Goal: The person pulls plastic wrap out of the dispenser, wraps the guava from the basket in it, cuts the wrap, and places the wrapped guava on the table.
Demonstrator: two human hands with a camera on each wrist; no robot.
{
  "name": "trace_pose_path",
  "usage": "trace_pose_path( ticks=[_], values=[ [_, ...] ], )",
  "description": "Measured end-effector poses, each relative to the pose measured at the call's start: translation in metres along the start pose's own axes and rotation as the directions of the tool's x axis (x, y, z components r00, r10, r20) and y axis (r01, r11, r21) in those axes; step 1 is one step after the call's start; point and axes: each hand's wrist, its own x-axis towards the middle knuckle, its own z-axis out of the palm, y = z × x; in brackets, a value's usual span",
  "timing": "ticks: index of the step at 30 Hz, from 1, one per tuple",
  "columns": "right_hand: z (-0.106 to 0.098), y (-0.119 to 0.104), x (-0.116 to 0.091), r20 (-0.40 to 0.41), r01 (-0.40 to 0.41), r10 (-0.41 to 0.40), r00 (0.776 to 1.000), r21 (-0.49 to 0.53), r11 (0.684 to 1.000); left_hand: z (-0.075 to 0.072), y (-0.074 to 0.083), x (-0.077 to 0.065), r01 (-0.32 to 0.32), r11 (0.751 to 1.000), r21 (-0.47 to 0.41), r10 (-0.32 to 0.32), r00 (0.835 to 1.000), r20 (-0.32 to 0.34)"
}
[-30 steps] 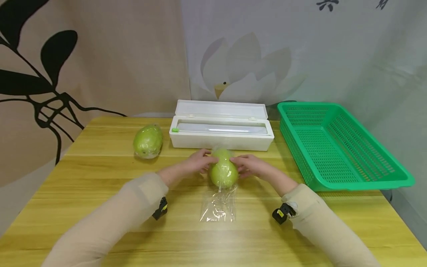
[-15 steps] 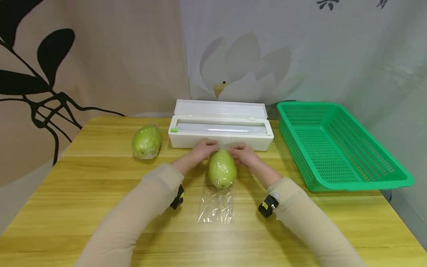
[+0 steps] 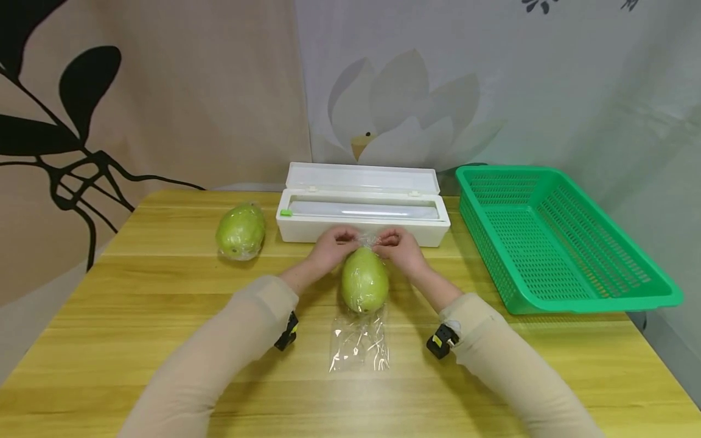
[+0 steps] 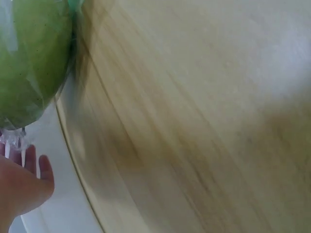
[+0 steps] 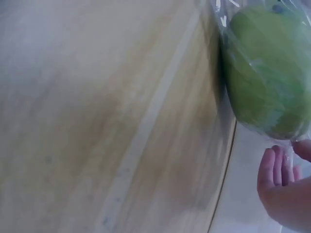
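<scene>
A green, mango-like fruit (image 3: pixel 364 281) in clear plastic wrap sits on the table between my hands. My left hand (image 3: pixel 332 246) and right hand (image 3: pixel 398 248) pinch the bunched wrap (image 3: pixel 368 239) at the fruit's far end, one from each side. Thumbs and fingertips are close together there. From the near end, a loose flat flap of wrap (image 3: pixel 358 350) spreads toward me. In the left wrist view the fingers (image 4: pixel 46 170) are at the film just beyond the fruit (image 4: pixel 34 58). The right wrist view has fingertips (image 5: pixel 266 170) at the gathered end too.
Behind my hands stands a white wrap dispenser box (image 3: pixel 361 230), lid up, a roll (image 3: pixel 364 210) inside. A second wrapped green fruit (image 3: pixel 241 232) sits at the left. On the right is a green plastic basket (image 3: pixel 515 292). A printed curtain (image 3: pixel 219 109) hangs behind the table.
Both hands have moved from the sides of the fruit to its far end and now pinch the wrap there, drawn into a bunch. The near flap stays on the table.
</scene>
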Motion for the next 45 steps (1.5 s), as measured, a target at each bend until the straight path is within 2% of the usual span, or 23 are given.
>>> trace_pose_path(
  ticks=[4,8,10,12,15,17,19,22,24,26,28,30,34,36,38,41,43,45],
  values=[
    [0.000,-0.003,-0.002,0.027,0.058,-0.056,0.998,-0.095,0.994,0.003,0.001,-0.002,-0.038,0.999,0.036,0.040,0.999,-0.033],
    [-0.003,-0.004,-0.007,0.110,0.156,-0.133,0.985,-0.243,0.957,0.005,0.000,-0.002,-0.124,0.987,0.106,0.129,0.991,-0.040],
    [-0.006,-0.004,-0.010,0.165,0.208,-0.166,0.972,-0.286,0.935,0.005,-0.001,-0.003,-0.184,0.966,0.181,0.194,0.980,-0.042],
    [-0.009,-0.005,-0.012,0.218,0.259,-0.193,0.957,-0.332,0.907,0.003,-0.001,-0.004,-0.238,0.932,0.274,0.257,0.966,-0.034],
    [-0.014,-0.006,-0.015,0.285,0.324,-0.222,0.933,-0.387,0.864,-0.001,-0.001,-0.006,-0.307,0.886,0.349,0.321,0.947,0.017],
    [-0.017,-0.007,-0.016,0.328,0.372,-0.243,0.913,-0.423,0.826,-0.006,-0.002,-0.009,-0.346,0.871,0.349,0.336,0.937,0.091],
    [-0.019,-0.007,-0.018,0.367,0.410,-0.258,0.894,-0.435,0.802,-0.013,-0.002,-0.014,-0.378,0.868,0.323,0.336,0.925,0.181],
    [-0.023,-0.005,-0.020,0.434,0.446,-0.268,0.860,-0.384,0.809,-0.024,-0.004,-0.024,-0.419,0.854,0.309,0.325,0.893,0.311],
    [-0.026,-0.004,-0.023,0.476,0.437,-0.258,0.841,-0.316,0.842,-0.031,-0.005,-0.032,-0.440,0.841,0.316,0.314,0.872,0.376],
    [-0.030,-0.003,-0.026,0.513,0.418,-0.244,0.823,-0.256,0.872,-0.036,-0.005,-0.038,-0.458,0.819,0.346,0.304,0.857,0.416],
    [-0.033,-0.002,-0.028,0.548,0.400,-0.219,0.807,-0.236,0.886,-0.038,-0.005,-0.042,-0.468,0.796,0.383,0.294,0.853,0.432],
    [-0.036,-0.001,-0.031,0.585,0.397,-0.185,0.790,-0.258,0.881,-0.039,-0.005,-0.044,-0.474,0.773,0.422,0.284,0.853,0.438],
    [-0.039,0.000,-0.036,0.657,0.420,-0.102,0.747,-0.348,0.838,-0.040,-0.005,-0.048,-0.479,0.741,0.470,0.275,0.856,0.437],
    [-0.039,0.000,-0.037,0.672,0.432,-0.080,0.736,-0.375,0.820,-0.041,-0.005,-0.050,-0.483,0.723,0.494,0.271,0.856,0.439],
    [-0.039,0.000,-0.039,0.670,0.451,-0.085,0.738,-0.395,0.800,-0.043,-0.005,-0.053,-0.480,0.725,0.495,0.256,0.854,0.452],
    [-0.035,0.001,-0.040,0.641,0.479,-0.115,0.759,-0.430,0.766,-0.043,-0.006,-0.057,-0.448,0.769,0.455,0.210,0.850,0.483],
    [-0.032,0.001,-0.041,0.620,0.488,-0.137,0.773,-0.442,0.752,-0.043,-0.007,-0.059,-0.414,0.808,0.418,0.181,0.851,0.493],
    [-0.031,0.000,-0.041,0.605,0.489,-0.149,0.782,-0.448,0.748,-0.041,-0.007,-0.059,-0.392,0.832,0.393,0.172,0.855,0.489]
  ],
)
